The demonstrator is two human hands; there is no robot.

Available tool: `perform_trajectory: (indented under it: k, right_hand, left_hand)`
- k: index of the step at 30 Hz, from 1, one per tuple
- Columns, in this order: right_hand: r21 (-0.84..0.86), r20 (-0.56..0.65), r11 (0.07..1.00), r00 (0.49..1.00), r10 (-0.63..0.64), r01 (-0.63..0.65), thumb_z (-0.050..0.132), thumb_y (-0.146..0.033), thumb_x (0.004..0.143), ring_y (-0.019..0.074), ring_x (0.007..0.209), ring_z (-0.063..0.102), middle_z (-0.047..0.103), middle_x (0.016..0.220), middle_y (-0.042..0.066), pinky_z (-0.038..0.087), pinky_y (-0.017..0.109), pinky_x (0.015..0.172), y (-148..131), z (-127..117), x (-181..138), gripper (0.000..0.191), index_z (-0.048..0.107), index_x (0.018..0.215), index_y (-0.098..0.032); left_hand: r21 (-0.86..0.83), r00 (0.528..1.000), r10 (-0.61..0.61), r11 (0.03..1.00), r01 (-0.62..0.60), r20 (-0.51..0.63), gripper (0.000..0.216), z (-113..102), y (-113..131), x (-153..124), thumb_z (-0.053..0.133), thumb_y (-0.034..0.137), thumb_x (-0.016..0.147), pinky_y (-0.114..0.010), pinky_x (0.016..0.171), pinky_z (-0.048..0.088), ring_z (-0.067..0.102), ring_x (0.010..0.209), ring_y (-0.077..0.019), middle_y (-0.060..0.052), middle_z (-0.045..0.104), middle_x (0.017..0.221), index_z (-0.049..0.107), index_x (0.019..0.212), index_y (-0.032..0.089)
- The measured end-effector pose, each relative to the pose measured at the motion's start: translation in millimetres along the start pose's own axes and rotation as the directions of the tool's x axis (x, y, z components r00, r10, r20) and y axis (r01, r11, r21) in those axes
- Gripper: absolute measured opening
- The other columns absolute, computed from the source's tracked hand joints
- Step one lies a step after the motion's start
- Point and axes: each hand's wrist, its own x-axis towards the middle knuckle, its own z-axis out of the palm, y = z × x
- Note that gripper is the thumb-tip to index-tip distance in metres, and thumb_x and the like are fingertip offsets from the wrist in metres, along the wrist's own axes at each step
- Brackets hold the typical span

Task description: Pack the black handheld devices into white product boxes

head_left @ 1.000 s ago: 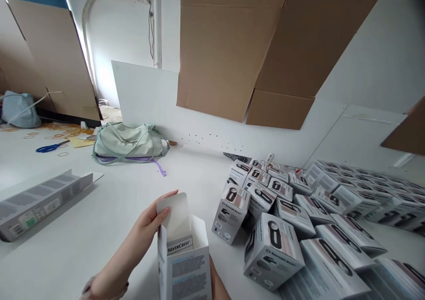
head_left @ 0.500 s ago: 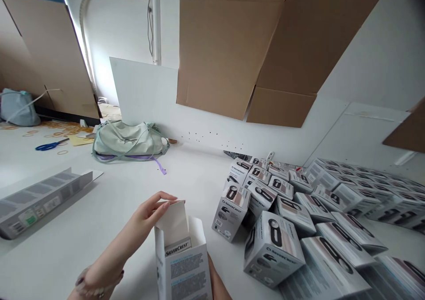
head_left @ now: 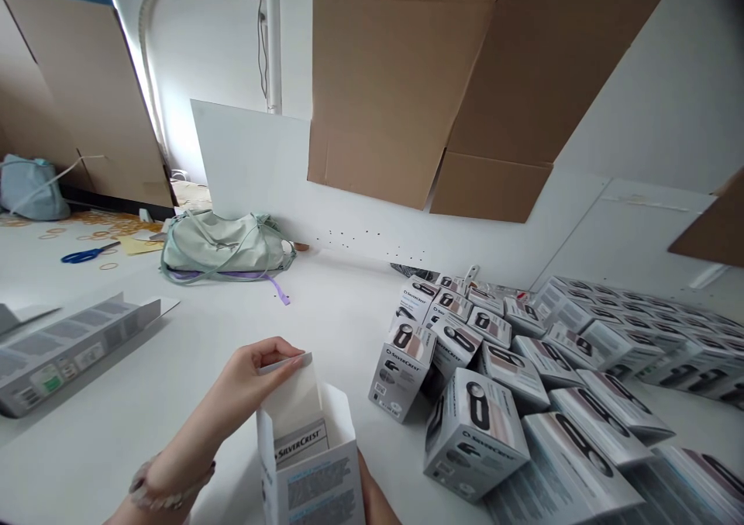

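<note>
Because the tall white-lined cardboard flap (head_left: 297, 395) stands up from the rim of the grey-and-white printed cardboard carton (head_left: 322, 485) at the bottom centre of the frame, we do best to guide it lightly by its edge, so the board neither creases nor tears. A steady hold on the carton's side should stop it twisting, and we would avoid pushing down on the flat grey panel lettered SILVERCREST (head_left: 301, 443) that sits inside, near the flap.

Our left hand (head_left: 263, 366) pinches the flap's upper edge between thumb and fingertips, leaving only the board's thickness between them. Our right hand (head_left: 373, 498) lies against the carton's right side at the bottom edge of the frame; its fingers are hidden, so we cannot tell how far they are spread. The carton's base is cut off, so we cannot tell whether it rests on the smooth white counter (head_left: 342, 316).
</note>
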Motion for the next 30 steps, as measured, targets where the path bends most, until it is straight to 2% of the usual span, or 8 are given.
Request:
perform_trajectory:
  k: [4, 8, 10, 14, 18, 22, 25, 30]
  right_hand:
    - [0.01, 0.017, 0.999, 0.999, -0.05, 0.05, 0.088, -0.065, 0.043, 0.0352, 0.109, 0.067, 0.072, 0.105, 0.007, 0.049, 0.053, 0.097, 21.0, -2.7, 10.6, 0.103, 0.052, 0.132, -0.026]
    - [0.054, 0.0, 0.995, 0.996, -0.086, 0.086, 0.089, -0.063, 0.04, 0.0362, 0.114, 0.064, 0.072, 0.11, 0.007, 0.049, 0.052, 0.097, 32.3, -5.4, 15.3, 0.107, 0.05, 0.133, -0.029]
    - [0.065, 0.014, 0.995, 0.997, -0.082, 0.081, 0.09, -0.059, 0.043, 0.0352, 0.12, 0.061, 0.069, 0.119, 0.008, 0.048, 0.051, 0.1, 29.7, -7.6, 11.3, 0.108, 0.046, 0.136, -0.029]
    - [0.064, -0.005, 0.994, 0.996, -0.088, 0.088, 0.087, -0.055, 0.054, 0.033, 0.118, 0.063, 0.068, 0.123, 0.01, 0.048, 0.048, 0.099, 21.7, -6.8, 1.5, 0.101, 0.04, 0.139, -0.028]
    - [0.043, -0.103, 0.973, 0.97, -0.219, 0.225, 0.082, -0.058, 0.059, 0.0339, 0.115, 0.064, 0.066, 0.127, 0.012, 0.049, 0.049, 0.098, 22.8, 3.8, 0.2, 0.103, 0.033, 0.143, -0.027]
    - [0.047, -0.174, 0.966, 0.954, -0.243, 0.255, 0.08, -0.062, 0.061, 0.0354, 0.116, 0.063, 0.066, 0.126, 0.013, 0.051, 0.05, 0.096, 30.1, 10.0, 2.2, 0.105, 0.027, 0.146, -0.028]
    - [0.042, -0.203, 0.959, 0.942, -0.268, 0.282, 0.077, -0.068, 0.061, 0.035, 0.119, 0.061, 0.061, 0.133, 0.014, 0.051, 0.048, 0.097, 34.7, 7.3, 4.7, 0.111, 0.022, 0.149, -0.028]
    - [-0.004, -0.235, 0.948, 0.921, -0.309, 0.318, 0.072, -0.071, 0.065, 0.0308, 0.133, 0.049, 0.047, 0.149, 0.013, 0.039, 0.044, 0.11, 33.0, -3.0, 11.0, 0.106, 0.026, 0.148, -0.026]
  left_hand:
    - [0.022, 0.999, 0.035, 0.999, -0.035, -0.013, 0.039, 4.1, 4.8, -4.4, 0.068, 0.059, 0.077, -0.027, 0.067, 0.05, 0.068, 0.088, -0.0264, -0.008, 0.076, 0.095, 0.067, 0.08, 0.02]
    - [-0.096, 0.993, 0.12, 0.988, -0.121, -0.018, 0.045, -0.8, 9.3, -14.8, 0.047, 0.059, 0.091, -0.036, 0.093, 0.05, 0.059, 0.121, -0.0306, -0.008, 0.065, 0.131, 0.06, 0.121, 0.028]
    - [-0.112, 0.989, 0.138, 0.983, -0.144, -0.059, 0.044, -6.2, 5.8, -19.6, 0.041, 0.057, 0.095, -0.039, 0.105, 0.042, 0.049, 0.133, -0.0301, -0.006, 0.055, 0.144, 0.055, 0.128, 0.031]
    - [-0.113, 0.984, 0.168, 0.978, -0.173, -0.049, 0.056, -7.0, -23.3, -30.8, 0.044, 0.064, 0.09, -0.044, 0.104, 0.043, 0.047, 0.133, -0.035, -0.008, 0.047, 0.149, 0.048, 0.135, 0.032]
    - [-0.163, 0.969, 0.235, 0.962, -0.22, 0.074, 0.104, 17.1, -64.8, -54.1, 0.059, 0.081, 0.067, -0.052, 0.103, 0.045, 0.047, 0.132, -0.0425, -0.008, 0.033, 0.158, 0.016, 0.152, 0.04]
    - [-0.124, 0.95, 0.242, 0.967, -0.221, 0.198, 0.115, 44.5, -88.4, -70.7, 0.069, 0.07, 0.068, -0.056, 0.111, 0.037, 0.034, 0.142, -0.0412, -0.007, 0.034, 0.158, -0.002, 0.154, 0.041]
    - [-0.191, 0.96, 0.197, 0.968, -0.159, 0.198, 0.103, 53.9, -87.9, -71.1, 0.067, 0.066, 0.075, -0.052, 0.115, 0.035, 0.023, 0.147, -0.0384, -0.006, 0.033, 0.159, 0.008, 0.155, 0.038]
    - [-0.325, 0.999, 0.038, 0.945, -0.032, 0.013, 0.09, 56.8, -72.2, -66.3, 0.068, 0.069, 0.071, -0.046, 0.118, 0.033, 0.016, 0.149, -0.0373, -0.003, 0.038, 0.157, 0.038, 0.148, 0.033]
